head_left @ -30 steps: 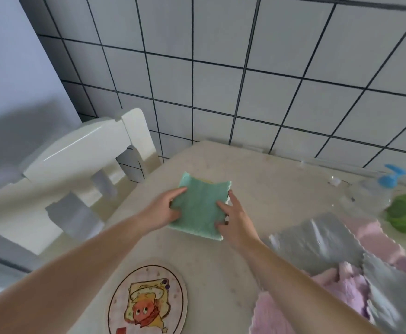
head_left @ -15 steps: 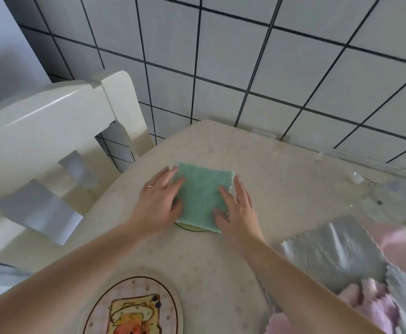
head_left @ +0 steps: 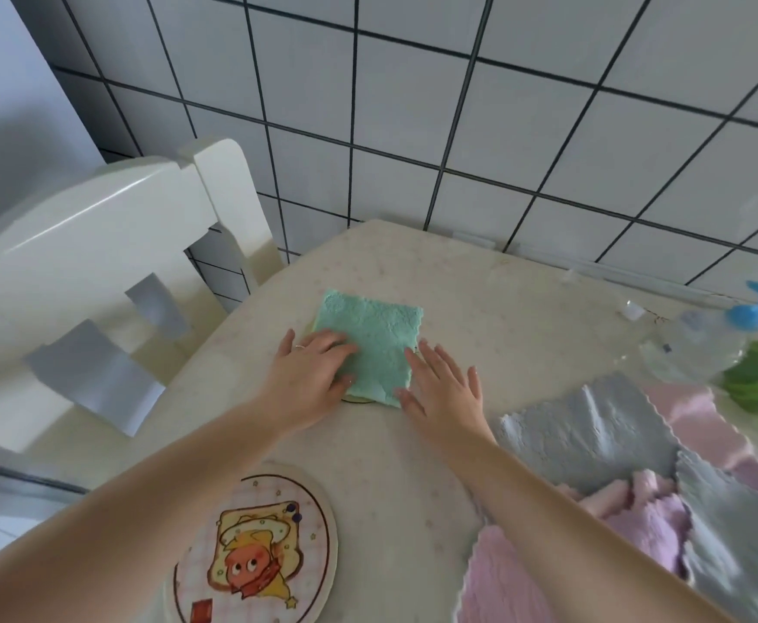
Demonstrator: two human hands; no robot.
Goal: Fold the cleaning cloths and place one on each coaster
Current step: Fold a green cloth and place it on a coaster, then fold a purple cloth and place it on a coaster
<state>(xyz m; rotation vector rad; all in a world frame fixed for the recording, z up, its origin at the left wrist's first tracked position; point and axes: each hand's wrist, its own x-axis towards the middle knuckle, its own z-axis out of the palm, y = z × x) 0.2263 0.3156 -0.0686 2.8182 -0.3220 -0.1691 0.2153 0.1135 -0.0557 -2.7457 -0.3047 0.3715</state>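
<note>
Since the green cloth (head_left: 370,346) is already folded into a square and sits on a coaster (head_left: 359,400) (only a sliver of its rim shows under the near edge), what matters is how the rest will handle. Left hand (head_left: 309,375) lies flat, fingers straight, on the green cloth's left part; right hand (head_left: 444,388) is spread flat just right of it, thumb at its near corner, pinching nothing. The heap of grey cloth (head_left: 593,424) and pink cloths (head_left: 638,523) lies well right of the green cloth, unfolded and overlapping. They look light, soft, floppy, with scalloped edges, so they likely sag if lifted by one point; best taken by two corners of one edge, then pressed flat after each fold. The fluffy pile probably grips the desk (head_left: 413,478) a bit, so little sliding. The cartoon coaster (head_left: 255,555), nearer than the green cloth, is bare and still needs one. A spray bottle (head_left: 705,339) stands far right of the green cloth.
</note>
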